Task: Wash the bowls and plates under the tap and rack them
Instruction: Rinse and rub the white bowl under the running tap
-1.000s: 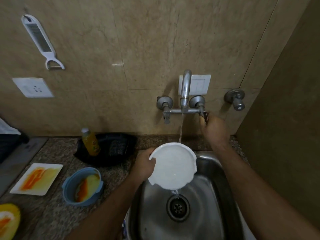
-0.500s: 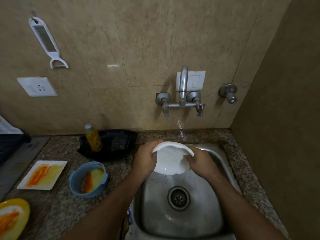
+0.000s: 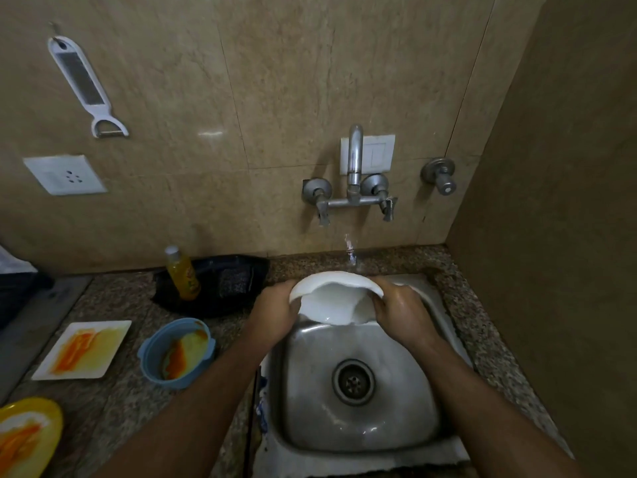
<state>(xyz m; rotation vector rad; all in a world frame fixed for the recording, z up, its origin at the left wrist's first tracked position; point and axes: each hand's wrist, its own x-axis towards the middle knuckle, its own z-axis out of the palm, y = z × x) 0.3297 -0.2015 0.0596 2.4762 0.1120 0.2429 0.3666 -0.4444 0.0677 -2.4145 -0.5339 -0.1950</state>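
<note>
A white bowl (image 3: 336,303) is tilted over the back of the steel sink (image 3: 358,432), under a thin stream of water from the wall tap (image 3: 355,160). My left hand (image 3: 275,315) grips the bowl's left rim. My right hand (image 3: 401,313) is on its right side, fingers reaching inside. On the counter to the left lie a blue bowl (image 3: 177,353) with orange and yellow smears, a square white plate (image 3: 82,350) smeared the same, and a yellow plate (image 3: 24,439) at the bottom left corner.
A yellow soap bottle (image 3: 182,274) stands in a black tray (image 3: 220,284) with a scrubber behind the blue bowl. A second valve (image 3: 439,174) sticks out of the wall right of the tap. A side wall closes off the right. A peeler (image 3: 86,86) hangs on the wall.
My right hand left the tap handle and came down onto the bowl. The bowl tipped from flat to tilted, open side toward me, and the water stream thinned.
</note>
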